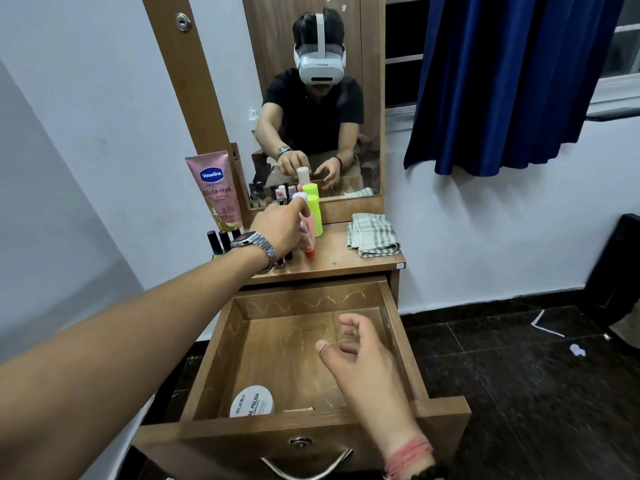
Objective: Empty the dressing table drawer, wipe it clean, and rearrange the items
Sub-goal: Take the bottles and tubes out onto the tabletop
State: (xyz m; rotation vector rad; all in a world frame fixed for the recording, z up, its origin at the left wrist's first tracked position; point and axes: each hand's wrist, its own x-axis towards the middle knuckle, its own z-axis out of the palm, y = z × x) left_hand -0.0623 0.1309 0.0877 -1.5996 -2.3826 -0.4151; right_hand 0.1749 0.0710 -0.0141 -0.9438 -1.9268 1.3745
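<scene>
Now left hand [282, 225] grips upright pink plastic bottle [307, 233] on wooden bench [332, 258], up-and-behind open wooden drawer [311, 341] where right hand [360, 355] hovers loosely curled, empty, nearer white round nail-polish tub [251, 400] at front-left corner.

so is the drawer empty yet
Not quite: the drawer is pulled open and mostly bare, but a white round tin lies at its front.

I see a small brown wooden dressing table top [349, 259] below the mirror. On it lie a folded grey-and-white checked cloth [374, 235] at the right, a neon-yellow bottle [314, 211], dark-capped nail polish bottles [221, 241] at the left, and a pink Vaseline tube [216, 188] standing against the frame.
</scene>
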